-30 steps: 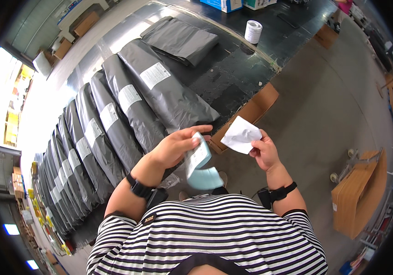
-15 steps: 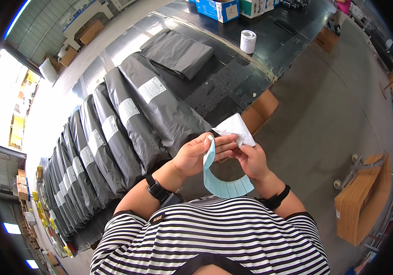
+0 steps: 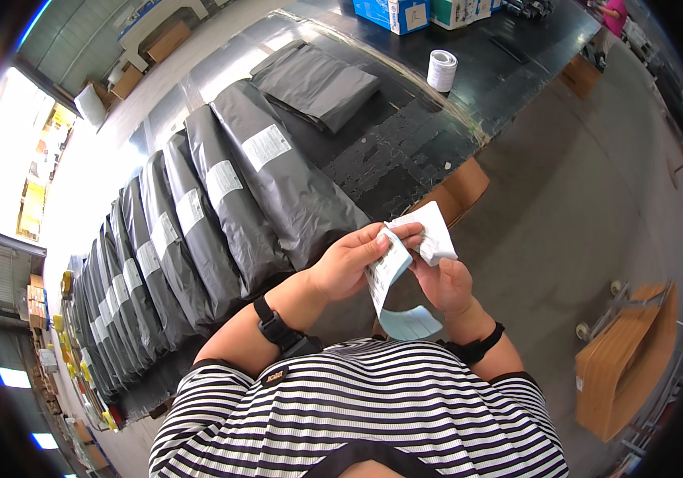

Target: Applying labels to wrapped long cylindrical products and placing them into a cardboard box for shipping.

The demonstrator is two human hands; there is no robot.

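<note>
A strip of white labels (image 3: pixel 389 267) with pale blue backing hangs curled in front of my chest. My left hand (image 3: pixel 349 261) pinches its upper part between thumb and fingers, and the printed side faces partly up. A folded wad of white label paper (image 3: pixel 434 229) sits just beyond the fingertips. My right hand (image 3: pixel 446 288) holds that wad from below, its thumb near the lower edge; its other fingers are partly hidden. Left of my hands lies a row of grey plastic-wrapped packages (image 3: pixel 285 191), several with a white label (image 3: pixel 266 147) on top.
The black worktable (image 3: pixel 393 151) bears a folded grey plastic bag (image 3: pixel 317 84), a white roll (image 3: pixel 442 70) and a blue box (image 3: pixel 393 14). A cardboard box (image 3: pixel 459 191) stands below its edge. At right is a trolley with a brown carton (image 3: pixel 624 366). Another person (image 3: pixel 614 17) stands far right.
The label strip has turned in my left hand, so its printed side now shows. My right thumb has lifted from its pinch, and the white wad has tilted slightly.
</note>
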